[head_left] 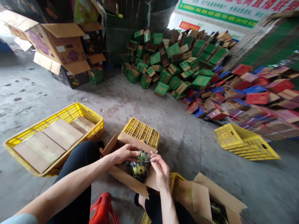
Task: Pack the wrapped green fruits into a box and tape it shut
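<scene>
My left hand [127, 154] is closed on a yellow-green fruit in clear, dark-spotted plastic wrap [143, 155], its fingertips at the fruit's left side. Opposite it, my right hand [160, 166] pinches the right edge of the same wrap between thumb and fingers. Both hands are over an open cardboard box [127, 180] between my knees. Inside lies another wrapped yellow-green fruit [139, 170], directly below the held one. The fruit's exact kind cannot be made out.
An upturned yellow crate [142, 132] supports the box. At left, a yellow crate [93, 119] holds closed cartons [63, 133]. An open carton [202, 199] with wrapped fruit stands at right, near a red stool [102, 210]. Another yellow crate [243, 143] and piled green boxes [163, 88] lie farther off.
</scene>
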The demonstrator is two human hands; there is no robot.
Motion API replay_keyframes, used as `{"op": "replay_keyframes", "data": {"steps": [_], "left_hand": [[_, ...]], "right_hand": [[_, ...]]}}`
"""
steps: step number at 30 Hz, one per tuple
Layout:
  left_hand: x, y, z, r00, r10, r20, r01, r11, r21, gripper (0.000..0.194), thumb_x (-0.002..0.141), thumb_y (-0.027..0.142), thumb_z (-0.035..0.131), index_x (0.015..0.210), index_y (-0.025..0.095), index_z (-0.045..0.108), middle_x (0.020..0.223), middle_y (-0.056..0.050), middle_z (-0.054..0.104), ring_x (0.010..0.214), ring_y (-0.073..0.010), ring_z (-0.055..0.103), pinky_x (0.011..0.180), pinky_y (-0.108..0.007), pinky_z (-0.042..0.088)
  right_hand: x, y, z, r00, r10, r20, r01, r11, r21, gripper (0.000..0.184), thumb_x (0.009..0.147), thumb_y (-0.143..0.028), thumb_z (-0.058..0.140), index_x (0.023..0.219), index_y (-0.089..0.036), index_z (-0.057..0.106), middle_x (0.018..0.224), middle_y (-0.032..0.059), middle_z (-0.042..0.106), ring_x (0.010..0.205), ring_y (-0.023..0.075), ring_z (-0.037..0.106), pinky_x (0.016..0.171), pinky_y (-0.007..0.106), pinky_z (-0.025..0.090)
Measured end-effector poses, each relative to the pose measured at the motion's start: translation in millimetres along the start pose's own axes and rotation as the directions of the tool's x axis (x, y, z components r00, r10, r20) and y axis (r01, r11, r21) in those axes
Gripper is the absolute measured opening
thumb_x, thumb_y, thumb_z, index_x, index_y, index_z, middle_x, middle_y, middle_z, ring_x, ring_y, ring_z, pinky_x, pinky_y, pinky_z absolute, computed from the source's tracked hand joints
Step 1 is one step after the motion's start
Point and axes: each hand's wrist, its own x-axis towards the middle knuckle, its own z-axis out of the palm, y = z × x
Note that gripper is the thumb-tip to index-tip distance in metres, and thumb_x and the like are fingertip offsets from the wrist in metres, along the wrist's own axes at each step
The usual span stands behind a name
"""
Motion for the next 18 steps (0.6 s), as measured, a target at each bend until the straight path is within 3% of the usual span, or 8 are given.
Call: {"op": "replay_keyframes", "data": {"steps": [4, 9, 14, 18], "left_hand": [[0.4, 1.0, -1.5, 0.997, 0.075, -0.032, -0.073, 0.996, 0.044, 0.073, 0.06, 0.031, 0.102, 0.125, 0.018, 0.073, 0.135, -0.014, 0.067, 0.11, -0.0278, 0.07, 0.09, -0.036, 0.057], [1.5, -1.0, -2.9, 0.971, 0.238, -0.02, -0.231, 0.956, 0.18, 0.083, 0.064, 0.024, 0.098, 0.14, 0.022, 0.067, 0.15, -0.015, 0.059, 0.131, -0.0326, 0.059, 0.102, -0.037, 0.05], [3.3, -4.3, -3.7, 0.956, 0.293, 0.016, -0.288, 0.926, 0.244, 0.098, 0.065, 0.019, 0.094, 0.154, 0.028, 0.054, 0.156, -0.015, 0.053, 0.122, -0.0291, 0.062, 0.1, -0.037, 0.05], [1.0, -0.5, -7.1, 0.965, 0.251, 0.071, -0.261, 0.92, 0.293, 0.108, 0.064, 0.012, 0.09, 0.16, 0.032, 0.045, 0.16, -0.014, 0.047, 0.108, -0.0225, 0.066, 0.092, -0.033, 0.052]], "right_hand": [[2.1, 0.8, -1.5, 0.999, 0.017, -0.041, -0.017, 1.0, -0.008, 0.028, 0.089, -0.051, 0.073, 0.101, -0.026, 0.079, 0.133, 0.0079, 0.072, 0.142, 0.0317, 0.054, 0.123, 0.048, 0.035], [1.7, -0.9, 4.6, 0.993, 0.115, -0.002, -0.115, 0.993, 0.009, 0.055, 0.088, -0.056, 0.076, 0.136, -0.03, 0.07, 0.15, 0.0078, 0.063, 0.143, 0.0309, 0.054, 0.123, 0.048, 0.04], [2.0, 6.7, 4.9, 0.988, 0.15, -0.024, -0.15, 0.989, 0.012, 0.065, 0.086, -0.053, 0.08, 0.144, -0.031, 0.063, 0.156, 0.0068, 0.058, 0.145, 0.0303, 0.053, 0.121, 0.05, 0.042], [2.6, 11.2, 1.8, 0.986, 0.168, -0.012, -0.168, 0.985, -0.024, 0.058, 0.082, -0.054, 0.083, 0.133, -0.028, 0.073, 0.138, 0.0089, 0.072, 0.129, 0.0314, 0.065, 0.11, 0.048, 0.052]]}}
